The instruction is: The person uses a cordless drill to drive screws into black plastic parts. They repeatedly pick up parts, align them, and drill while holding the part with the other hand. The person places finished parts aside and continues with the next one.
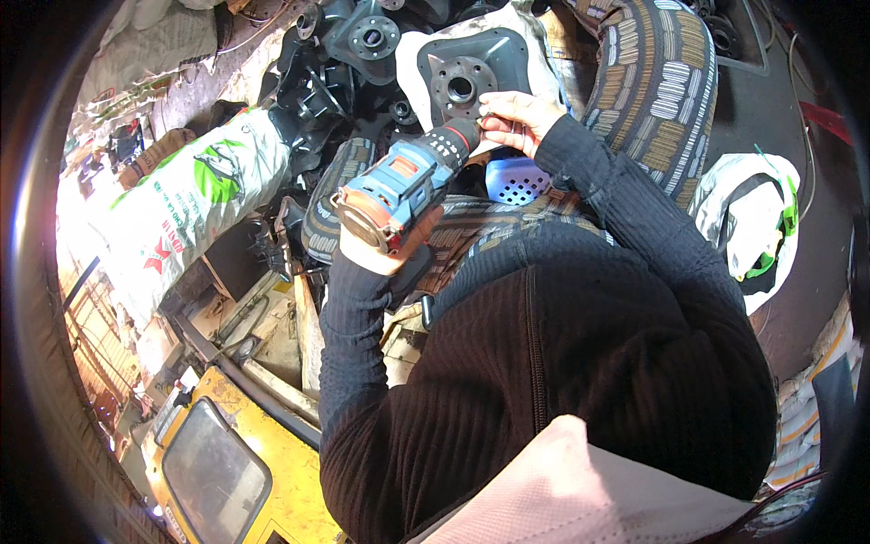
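My left hand [385,249] grips a blue and orange cordless drill [408,181] whose black chuck points up and to the right. The chuck tip sits at the lower edge of a black metal plate [471,68] with a round flanged hub. My right hand [517,118] rests on the plate's lower right edge, fingers pinched right beside the drill tip. The plate lies on white material over my lap. Both arms wear dark ribbed sleeves.
A heap of similar black metal parts [344,54] lies behind the plate. A white printed sack [195,195] lies at left, a blue perforated plastic basket [515,179] under my right arm, a patterned cushion [657,82] at right, and a yellow machine [227,453] at lower left.
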Motion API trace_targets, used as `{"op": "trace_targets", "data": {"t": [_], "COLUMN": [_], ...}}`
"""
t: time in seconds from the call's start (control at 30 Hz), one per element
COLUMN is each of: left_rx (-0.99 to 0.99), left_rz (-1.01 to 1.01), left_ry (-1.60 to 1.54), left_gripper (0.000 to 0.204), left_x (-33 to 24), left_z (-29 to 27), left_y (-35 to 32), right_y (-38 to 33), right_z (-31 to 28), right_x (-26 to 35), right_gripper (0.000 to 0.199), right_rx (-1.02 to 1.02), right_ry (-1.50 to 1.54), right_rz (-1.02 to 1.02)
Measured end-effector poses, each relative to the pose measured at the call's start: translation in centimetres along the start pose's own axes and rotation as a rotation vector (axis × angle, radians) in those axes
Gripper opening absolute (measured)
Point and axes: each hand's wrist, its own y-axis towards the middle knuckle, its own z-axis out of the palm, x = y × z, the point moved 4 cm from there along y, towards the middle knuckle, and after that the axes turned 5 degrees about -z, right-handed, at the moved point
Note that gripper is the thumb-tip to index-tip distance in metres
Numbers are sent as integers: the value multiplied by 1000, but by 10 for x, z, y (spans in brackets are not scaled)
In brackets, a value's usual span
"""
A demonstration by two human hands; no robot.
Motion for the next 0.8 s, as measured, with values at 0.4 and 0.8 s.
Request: {"op": "trace_targets", "data": {"t": [0.4, 0.8], "left_rx": [-76, -65], "left_rz": [227, -22], "left_ry": [134, -91], "left_gripper": [44, 52], "left_x": [11, 39], "left_z": [13, 15], "left_y": [4, 20], "right_y": [-2, 16], "right_z": [-8, -47], "right_x": [-21, -28], "right_gripper": [26, 27], "right_rx": [-42, -433], "right_ry": [92, -207], "right_rz": [142, -50]}}
